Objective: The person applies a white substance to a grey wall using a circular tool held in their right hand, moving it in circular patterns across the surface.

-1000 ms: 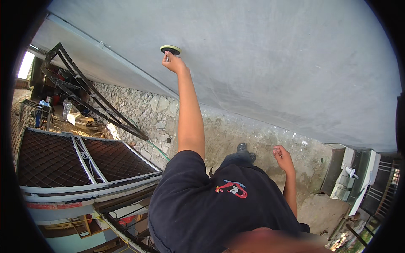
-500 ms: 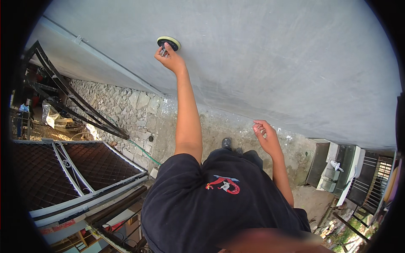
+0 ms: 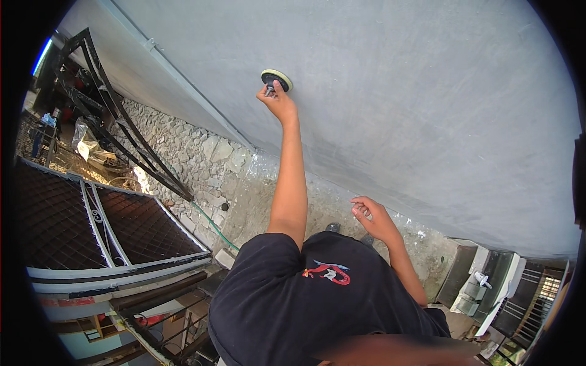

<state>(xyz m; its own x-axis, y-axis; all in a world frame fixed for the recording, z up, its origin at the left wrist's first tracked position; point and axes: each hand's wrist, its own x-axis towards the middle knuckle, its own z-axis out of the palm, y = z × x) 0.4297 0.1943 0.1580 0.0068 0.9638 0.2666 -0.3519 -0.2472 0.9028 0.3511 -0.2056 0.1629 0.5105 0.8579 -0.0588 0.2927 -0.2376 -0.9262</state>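
Observation:
A round sanding pad (image 3: 278,80), black-backed with a pale yellow rim, lies against the grey wall (image 3: 390,91). My left hand (image 3: 282,104) pinches it by the metal stud at its back, arm stretched out. Whether the whole face of the pad touches the wall is hidden. Lower down and to the right, my right hand (image 3: 375,219) hangs in front of the wall's foot. Its fingers are loosely bent and a little apart, with nothing visible in them.
A thin pipe (image 3: 195,94) runs along the wall at left. Beyond it lie rubble stones (image 3: 177,140), a black metal frame (image 3: 116,116) and a green hose (image 3: 210,221). A mesh gate (image 3: 122,226) stands at lower left. Discarded panels (image 3: 482,277) lean at right.
The view has turned, shifting the surroundings. My left hand still has the pad at the wall, slightly farther from the pipe. My right hand has drawn in closer to my body.

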